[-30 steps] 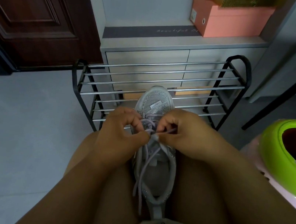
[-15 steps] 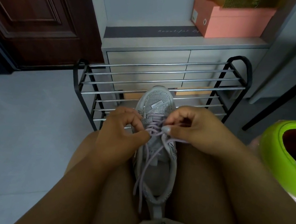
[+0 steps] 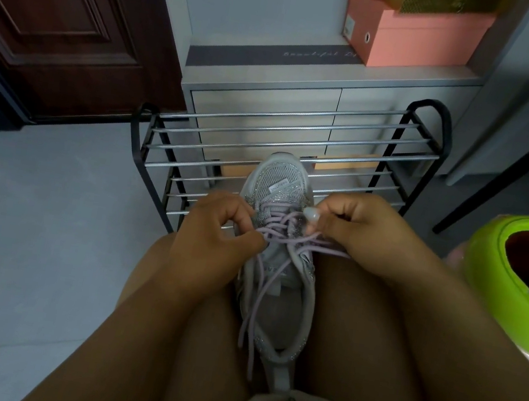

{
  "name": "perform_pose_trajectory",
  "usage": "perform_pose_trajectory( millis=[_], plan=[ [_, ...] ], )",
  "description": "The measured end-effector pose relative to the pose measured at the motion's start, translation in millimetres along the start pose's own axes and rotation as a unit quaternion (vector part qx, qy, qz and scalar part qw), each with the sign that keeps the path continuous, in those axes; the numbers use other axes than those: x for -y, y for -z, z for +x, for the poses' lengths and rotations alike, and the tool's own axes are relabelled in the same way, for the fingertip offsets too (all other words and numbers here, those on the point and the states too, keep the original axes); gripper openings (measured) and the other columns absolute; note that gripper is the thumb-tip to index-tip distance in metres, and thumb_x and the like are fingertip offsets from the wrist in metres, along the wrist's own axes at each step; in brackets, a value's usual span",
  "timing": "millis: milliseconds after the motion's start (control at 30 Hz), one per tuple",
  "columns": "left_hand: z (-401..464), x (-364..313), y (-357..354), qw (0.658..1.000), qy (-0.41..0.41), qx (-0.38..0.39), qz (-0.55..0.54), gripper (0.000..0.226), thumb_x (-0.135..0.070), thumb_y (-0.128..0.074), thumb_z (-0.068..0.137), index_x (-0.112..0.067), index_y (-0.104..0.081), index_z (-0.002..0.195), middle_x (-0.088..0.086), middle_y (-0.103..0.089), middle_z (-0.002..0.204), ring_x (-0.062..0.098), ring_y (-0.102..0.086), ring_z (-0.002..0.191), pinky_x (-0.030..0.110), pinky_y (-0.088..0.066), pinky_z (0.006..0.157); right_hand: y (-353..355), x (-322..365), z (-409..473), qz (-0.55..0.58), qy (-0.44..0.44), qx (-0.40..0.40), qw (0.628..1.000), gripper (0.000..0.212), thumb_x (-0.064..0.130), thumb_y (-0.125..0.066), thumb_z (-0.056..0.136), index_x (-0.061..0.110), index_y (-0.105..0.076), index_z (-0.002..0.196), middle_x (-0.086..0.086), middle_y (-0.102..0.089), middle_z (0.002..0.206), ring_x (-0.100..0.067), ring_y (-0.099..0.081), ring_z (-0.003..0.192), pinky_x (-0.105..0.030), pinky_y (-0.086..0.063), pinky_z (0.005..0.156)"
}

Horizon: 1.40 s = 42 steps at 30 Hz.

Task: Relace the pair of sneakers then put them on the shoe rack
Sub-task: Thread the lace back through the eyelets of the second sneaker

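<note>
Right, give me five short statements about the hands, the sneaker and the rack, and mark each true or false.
1. Both the left hand and the right hand pinch the lilac lace. True.
2. The sneaker sits on the shoe rack. False: it lies between the person's thighs.
3. The sneaker's toe points toward the rack. True.
4. The pink boxes stand on the floor. False: they sit on the cabinet ledge.
5. The lace ends are tied in a bow. False: they hang loose over the sneaker's opening.

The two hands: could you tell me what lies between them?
In the head view, the laced middle of the grey sneaker lies between the left hand and right hand, each pinching the lilac lace crossing it.
</note>
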<state>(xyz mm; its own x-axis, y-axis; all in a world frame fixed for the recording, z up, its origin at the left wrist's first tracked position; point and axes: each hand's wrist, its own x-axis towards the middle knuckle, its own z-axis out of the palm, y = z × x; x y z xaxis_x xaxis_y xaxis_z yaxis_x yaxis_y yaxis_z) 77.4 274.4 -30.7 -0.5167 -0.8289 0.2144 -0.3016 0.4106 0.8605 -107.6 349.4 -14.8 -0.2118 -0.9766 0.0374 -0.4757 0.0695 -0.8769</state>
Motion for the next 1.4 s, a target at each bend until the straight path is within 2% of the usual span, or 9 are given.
perform_pose_trajectory(
  millis=[67, 133, 533, 700, 800, 1000, 1167, 1300, 1400],
  plan=[
    [0, -3, -1, 1.0, 0.004, 0.013, 0.012, 0.02, -0.027, -0.065, 0.063, -0.008, -0.057, 0.061, -0.003, -0.06, 0.079, 0.007, -0.057, 0.08, 0.015, -0.044, 0.069, 1, 3, 0, 0.091, -0.028, -0.032, 0.995, 0.034, 0.035, -0.055, 0.088, 0.014, -0.068, 0.064, -0.019, -0.063, 0.065, -0.026, -0.053, 0.057, -0.033, -0.044, 0.063],
    [0, -7, -4, 0.999, 0.008, 0.02, 0.04, 0.016, -0.019, -0.071, 0.073, -0.011, -0.058, 0.066, -0.003, -0.059, 0.078, 0.01, -0.054, 0.078, 0.016, -0.042, 0.064, 2, 2, 1, 0.144, -0.049, -0.059, 0.987, 0.038, 0.029, -0.05, 0.093, 0.01, -0.066, 0.063, -0.003, -0.056, 0.053, -0.016, -0.05, 0.051, -0.027, -0.043, 0.058],
    [3, -15, -9, 0.992, 0.03, 0.039, 0.114, 0.017, -0.023, -0.066, 0.084, -0.02, -0.058, 0.069, -0.007, -0.055, 0.068, -0.002, -0.048, 0.057, 0.011, -0.039, 0.05, -9, 1, 5, 0.116, -0.067, -0.074, 0.988, 0.042, 0.03, -0.046, 0.096, 0.003, -0.066, 0.07, -0.001, -0.051, 0.055, -0.002, -0.043, 0.044, -0.009, -0.036, 0.047],
    [5, -12, -5, 0.965, 0.194, 0.006, -0.177, 0.026, -0.011, -0.052, 0.087, -0.011, -0.058, 0.062, 0.005, -0.055, 0.062, 0.019, -0.053, 0.061, 0.029, -0.044, 0.059, -10, -1, 9, 0.145, -0.1, -0.098, 0.98, 0.046, 0.035, -0.045, 0.096, 0.006, -0.064, 0.066, -0.004, -0.052, 0.052, -0.009, -0.045, 0.042, -0.017, -0.038, 0.045],
    [6, -8, -2, 0.928, 0.193, 0.004, -0.319, 0.025, -0.011, -0.052, 0.071, -0.014, -0.057, 0.048, 0.003, -0.051, 0.056, 0.016, -0.048, 0.054, 0.025, -0.041, 0.056, -10, -3, 10, 0.157, -0.099, -0.097, 0.978, 0.049, 0.039, -0.045, 0.096, 0.007, -0.064, 0.064, -0.008, -0.053, 0.055, -0.022, -0.046, 0.049, -0.029, -0.039, 0.054],
    [12, -17, -6, 0.986, 0.131, 0.064, -0.079, 0.012, -0.025, -0.053, 0.067, -0.015, -0.058, 0.061, 0.002, -0.057, 0.062, 0.013, -0.054, 0.059, 0.026, -0.043, 0.057, -12, -3, 9, 0.137, -0.09, -0.089, 0.982, 0.045, 0.034, -0.046, 0.096, 0.003, -0.066, 0.07, -0.007, -0.054, 0.057, -0.01, -0.045, 0.046, -0.014, -0.038, 0.047],
    [13, -22, -10, 0.987, 0.058, 0.095, 0.12, 0.02, -0.031, -0.069, 0.081, -0.024, -0.056, 0.068, -0.01, -0.058, 0.064, -0.002, -0.052, 0.053, 0.014, -0.038, 0.05, -11, -2, 9, 0.125, -0.089, -0.088, 0.984, 0.042, 0.029, -0.046, 0.096, 0.003, -0.066, 0.071, -0.006, -0.053, 0.057, -0.009, -0.043, 0.046, -0.013, -0.036, 0.046],
    [14, -21, -3, 0.984, 0.089, 0.112, 0.107, 0.019, -0.026, -0.06, 0.09, -0.022, -0.058, 0.071, -0.005, -0.061, 0.07, 0.003, -0.054, 0.057, 0.017, -0.043, 0.051, -10, -3, 9, 0.122, -0.091, -0.088, 0.984, 0.042, 0.029, -0.045, 0.097, 0.001, -0.066, 0.073, -0.005, -0.053, 0.056, -0.006, -0.042, 0.042, -0.012, -0.036, 0.045],
    [12, -18, 1, 0.982, 0.144, 0.119, -0.033, 0.022, -0.02, -0.051, 0.095, -0.011, -0.062, 0.077, 0.003, -0.063, 0.07, 0.01, -0.056, 0.061, 0.015, -0.045, 0.056, -10, -4, 10, 0.124, -0.091, -0.09, 0.984, 0.042, 0.029, -0.045, 0.097, 0.004, -0.065, 0.069, -0.005, -0.053, 0.056, -0.003, -0.042, 0.04, -0.011, -0.035, 0.045]
  ],
)
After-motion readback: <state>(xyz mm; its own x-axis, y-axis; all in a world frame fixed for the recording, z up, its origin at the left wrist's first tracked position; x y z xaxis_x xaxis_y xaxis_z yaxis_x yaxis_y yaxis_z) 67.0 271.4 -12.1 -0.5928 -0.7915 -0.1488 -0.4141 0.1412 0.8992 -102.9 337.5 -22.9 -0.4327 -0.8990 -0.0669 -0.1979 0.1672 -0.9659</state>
